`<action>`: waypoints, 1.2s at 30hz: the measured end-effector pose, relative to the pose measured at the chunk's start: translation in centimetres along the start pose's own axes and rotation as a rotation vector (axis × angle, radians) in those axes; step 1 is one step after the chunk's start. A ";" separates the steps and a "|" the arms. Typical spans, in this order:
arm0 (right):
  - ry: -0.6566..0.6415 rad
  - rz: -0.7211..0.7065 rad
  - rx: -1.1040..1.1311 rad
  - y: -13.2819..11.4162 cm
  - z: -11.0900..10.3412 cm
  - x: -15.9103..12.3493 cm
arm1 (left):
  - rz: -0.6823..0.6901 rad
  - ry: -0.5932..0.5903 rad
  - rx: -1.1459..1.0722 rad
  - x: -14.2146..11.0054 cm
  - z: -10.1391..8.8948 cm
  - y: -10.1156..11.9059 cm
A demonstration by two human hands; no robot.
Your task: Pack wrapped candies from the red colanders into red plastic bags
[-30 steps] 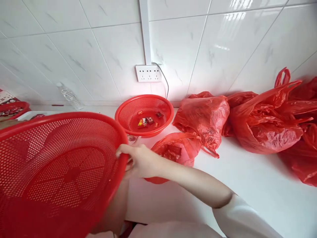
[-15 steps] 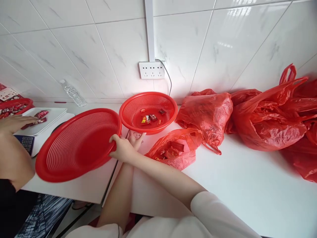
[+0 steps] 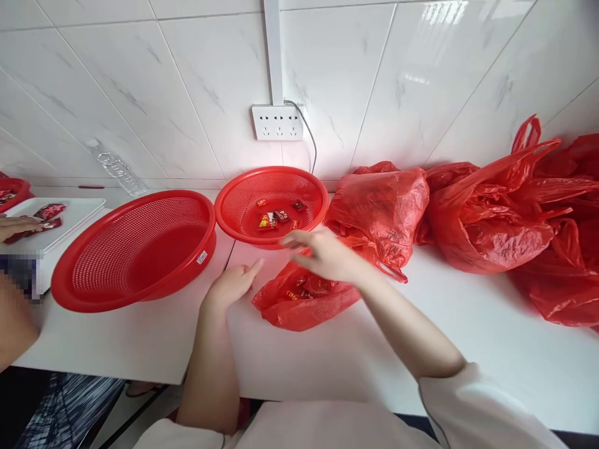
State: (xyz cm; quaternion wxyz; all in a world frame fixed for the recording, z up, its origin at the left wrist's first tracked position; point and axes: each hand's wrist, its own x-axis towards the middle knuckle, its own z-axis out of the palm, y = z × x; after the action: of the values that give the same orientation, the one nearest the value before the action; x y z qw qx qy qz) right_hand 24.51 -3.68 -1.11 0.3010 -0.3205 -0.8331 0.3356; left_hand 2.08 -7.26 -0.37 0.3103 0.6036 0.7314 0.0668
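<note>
My right hand (image 3: pixel 318 251) hovers above an unknotted red plastic bag (image 3: pixel 304 315), fingers loosely apart with nothing in them. Small red-wrapped packets (image 3: pixel 311 288) show in the bag's mouth. Left of the bag is my left hand (image 3: pixel 233 284), thumb stretched out and nothing visible in its grasp. Beyond both hands, a round red mesh basket (image 3: pixel 272 240) holds several small packets (image 3: pixel 276 218). A larger red basket (image 3: pixel 194 271) on the left, with a small white label, sits tilted and holds nothing; neither hand touches it.
Full red plastic bags (image 3: pixel 384 209) line the wall on the right. At far left, another person's hand (image 3: pixel 14 227) is by packets on a white tray (image 3: pixel 82 215). A clear bottle (image 3: pixel 119 171) lies against the wall, below and left of the socket strip (image 3: pixel 278 123).
My right hand has let go of the larger basket and moved right, over the bag. The left hand has drawn back from the smaller basket toward me.
</note>
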 end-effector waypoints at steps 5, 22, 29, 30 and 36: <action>0.168 0.374 -0.522 4.8 -5.1 -6.1 | 0.308 0.120 0.112 -1.2 3.1 -2.2; 0.136 0.511 0.198 5.5 -6.4 -13.1 | 0.375 0.007 0.509 -3.1 5.7 -5.0; 0.369 0.463 0.410 5.0 -8.1 -13.6 | 0.360 0.223 0.669 -2.1 2.4 -3.9; 0.420 0.456 0.433 5.2 -8.1 -13.6 | 0.394 0.256 0.641 -2.0 2.0 -3.7; 0.427 0.357 0.372 3.1 -8.0 -10.4 | 0.620 0.299 -0.179 -0.1 -1.5 -0.5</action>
State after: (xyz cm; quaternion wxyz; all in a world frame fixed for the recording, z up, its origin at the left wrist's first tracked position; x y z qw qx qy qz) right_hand 37.63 -6.71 -1.68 0.4587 -0.4640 -0.6064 0.4545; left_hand 0.86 -7.12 0.62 0.2163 0.7507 0.5422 0.3093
